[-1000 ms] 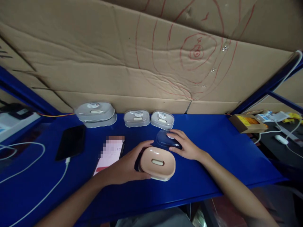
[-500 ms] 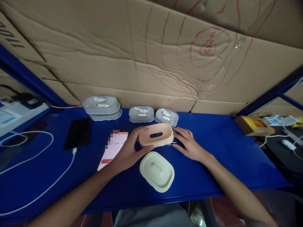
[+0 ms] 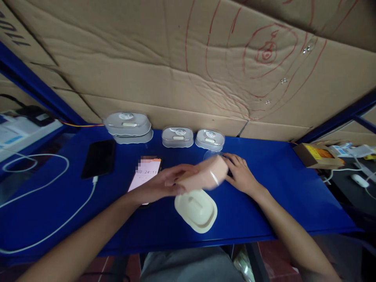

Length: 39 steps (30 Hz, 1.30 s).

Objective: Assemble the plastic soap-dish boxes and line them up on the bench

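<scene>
My left hand (image 3: 172, 182) grips a peach-coloured oval plastic shell (image 3: 205, 173) by its left end. The shell is tilted, slightly blurred, and held above the table. At its far side my right hand (image 3: 241, 172) rests low with fingers stretched out, close to the shell's right end; whether they touch is unclear. Part of a clear plastic cover (image 3: 212, 154) shows behind the shell, near the right fingertips, the rest hidden. Below the shell, a cream oval lid-like piece (image 3: 196, 213) with a raised centre bar lies on the blue table (image 3: 249, 223).
Along the cardboard wall stand clear-covered oval cases (image 3: 178, 137), two of them stacked (image 3: 129, 129) at the left. A lit phone (image 3: 143, 174) lies beside my left wrist. Further left are a dark phone (image 3: 98, 158) and a white cable (image 3: 85, 219). A small carton (image 3: 319, 156) sits at the right.
My left hand has turned and tilted the peach shell, bringing its right end nearer and hiding its slot. The right hand stays beside it. The view has shifted slightly.
</scene>
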Each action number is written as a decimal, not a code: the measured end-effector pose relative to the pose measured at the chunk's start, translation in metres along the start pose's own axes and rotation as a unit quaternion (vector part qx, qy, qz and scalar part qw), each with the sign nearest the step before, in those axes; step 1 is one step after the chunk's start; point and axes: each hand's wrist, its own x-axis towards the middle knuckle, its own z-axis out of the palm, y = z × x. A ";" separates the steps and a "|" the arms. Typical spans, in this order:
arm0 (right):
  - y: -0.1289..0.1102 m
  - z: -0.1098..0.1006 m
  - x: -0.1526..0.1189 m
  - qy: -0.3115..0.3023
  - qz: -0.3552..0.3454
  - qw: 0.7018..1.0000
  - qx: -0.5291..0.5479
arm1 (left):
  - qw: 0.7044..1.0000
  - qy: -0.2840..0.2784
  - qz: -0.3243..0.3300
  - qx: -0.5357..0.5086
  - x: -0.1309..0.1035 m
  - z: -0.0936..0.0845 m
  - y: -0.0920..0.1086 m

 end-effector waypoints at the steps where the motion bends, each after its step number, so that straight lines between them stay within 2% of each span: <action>1: 0.001 -0.001 -0.001 -0.002 0.006 1.000 -0.006 | 0.996 -0.047 0.017 0.069 -0.003 0.000 0.002; 3: 0.002 -0.004 -0.002 0.003 0.008 1.000 -0.011 | 0.973 -0.111 0.024 0.202 -0.007 0.001 0.006; 6: -0.002 -0.009 -0.002 0.023 -0.017 1.000 0.010 | 0.944 -0.140 0.012 0.299 -0.010 0.004 0.006; 10: -0.018 -0.015 -0.003 0.026 -0.076 0.995 0.055 | 0.946 -0.143 0.030 0.291 -0.012 0.003 0.003; 14: -0.039 -0.023 -0.009 -0.010 -0.149 0.984 0.098 | 0.944 -0.158 0.039 0.287 -0.014 -0.001 0.006; 17: -0.049 -0.026 -0.013 -0.039 -0.181 0.975 0.121 | 0.936 -0.147 0.026 0.318 -0.016 -0.003 0.006; 19: -0.049 -0.023 -0.013 -0.036 -0.173 0.979 0.097 | 0.927 -0.143 0.001 0.346 -0.017 -0.003 0.003; 22: -0.034 -0.011 -0.009 -0.003 -0.102 0.995 0.016 | 0.915 -0.139 -0.017 0.378 -0.018 0.000 -0.007; 24: -0.017 -0.002 -0.005 0.006 -0.042 0.999 -0.016 | 0.911 -0.121 -0.010 0.394 -0.018 0.003 -0.014; 27: 0.007 0.006 0.000 -0.002 0.012 1.000 0.004 | 0.905 -0.098 0.016 0.414 -0.017 0.010 -0.020; 29: 0.012 0.006 0.002 0.019 0.027 0.998 0.052 | 0.899 -0.087 0.035 0.428 -0.015 0.014 -0.021; 31: 0.007 0.003 0.001 0.054 0.029 0.990 0.126 | 0.896 -0.058 0.040 0.438 -0.012 0.017 -0.020; 33: -0.006 -0.002 -0.001 0.070 0.003 0.976 0.205 | 0.904 -0.010 0.033 0.427 -0.009 0.018 -0.021; 35: -0.022 -0.005 -0.005 0.063 -0.053 0.968 0.237 | 0.925 0.041 0.035 0.377 -0.005 0.017 -0.022; 37: -0.036 -0.005 -0.009 0.052 -0.116 0.970 0.208 | 0.949 0.086 0.044 0.301 -0.002 0.015 -0.024; 39: -0.045 0.000 -0.012 0.049 -0.151 0.973 0.164 | 0.969 0.102 0.048 0.220 -0.001 0.014 -0.025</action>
